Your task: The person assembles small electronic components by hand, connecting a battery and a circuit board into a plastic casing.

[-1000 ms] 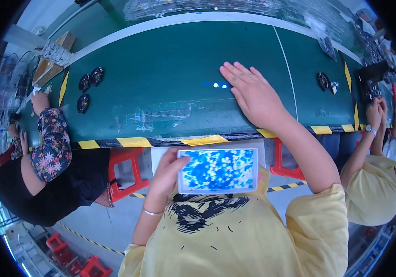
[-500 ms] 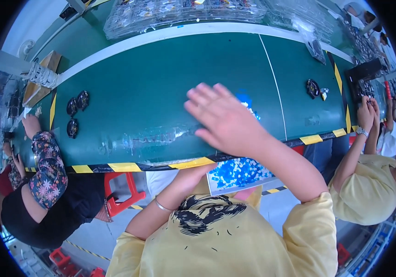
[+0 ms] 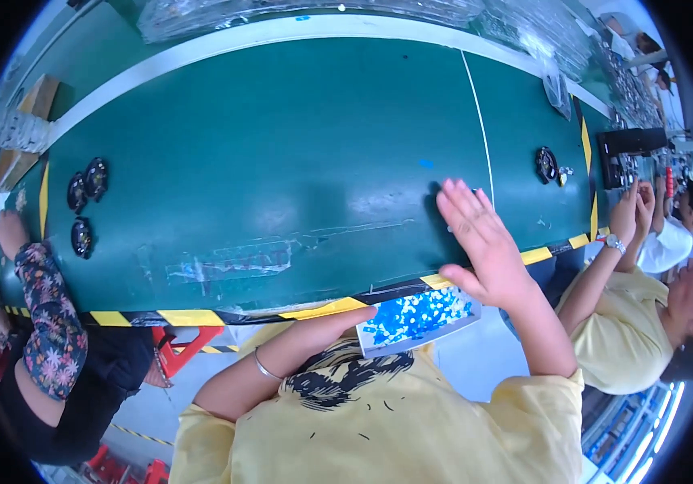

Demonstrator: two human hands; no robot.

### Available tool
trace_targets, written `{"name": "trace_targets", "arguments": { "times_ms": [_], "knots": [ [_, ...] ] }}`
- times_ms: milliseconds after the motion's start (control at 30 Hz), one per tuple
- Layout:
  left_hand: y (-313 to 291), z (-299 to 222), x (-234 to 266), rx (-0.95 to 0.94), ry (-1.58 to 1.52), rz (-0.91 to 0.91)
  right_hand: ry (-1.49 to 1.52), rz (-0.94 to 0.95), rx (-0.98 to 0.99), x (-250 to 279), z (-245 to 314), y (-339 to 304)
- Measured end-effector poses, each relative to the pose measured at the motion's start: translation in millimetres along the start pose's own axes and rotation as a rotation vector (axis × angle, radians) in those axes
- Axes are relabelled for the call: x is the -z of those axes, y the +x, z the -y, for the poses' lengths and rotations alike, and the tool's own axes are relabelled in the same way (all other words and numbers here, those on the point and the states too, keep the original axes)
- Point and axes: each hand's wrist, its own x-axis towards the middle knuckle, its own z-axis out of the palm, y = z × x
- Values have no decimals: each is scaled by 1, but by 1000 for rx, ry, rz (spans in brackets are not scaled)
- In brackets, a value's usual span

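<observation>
My right hand (image 3: 483, 250) is flat and open, fingers stretched out, over the green tabletop at its front edge. Small pale bits show beside its fingers. Below that edge, a shallow white box (image 3: 461, 329) full of small blue and white pieces (image 3: 411, 316) is tilted close to my body. My left hand (image 3: 356, 318) is at the box's left side, gripping it under the table edge; its fingertips are hidden. A single blue piece (image 3: 426, 164) lies on the tabletop beyond my right hand.
Black rounded parts (image 3: 88, 181) lie on the left of the table (image 3: 282, 121), another (image 3: 546, 164) on the right. Yellow-black tape (image 3: 189, 318) lines the front edge. Clear plastic trays (image 3: 306, 10) stand beyond the white rail. Co-workers sit on both sides, one in a flowered sleeve (image 3: 43, 298).
My right hand has moved right and toward me, to the table edge above the box. The pile of blue and white pieces beside it has left the tabletop. The view has shifted slightly.
</observation>
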Motion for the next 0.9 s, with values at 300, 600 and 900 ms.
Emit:
{"name": "trace_targets", "arguments": {
  "times_ms": [300,600,900],
  "knots": [
    [19,19,11,106,-220,255,180,26,113,10,-22,51],
    [37,4,-38,132,-239,327,126,7,152,7,-25,32],
    [45,11,-44,103,-275,359,-64,7,34,-2,-20,-50]
  ]
}}
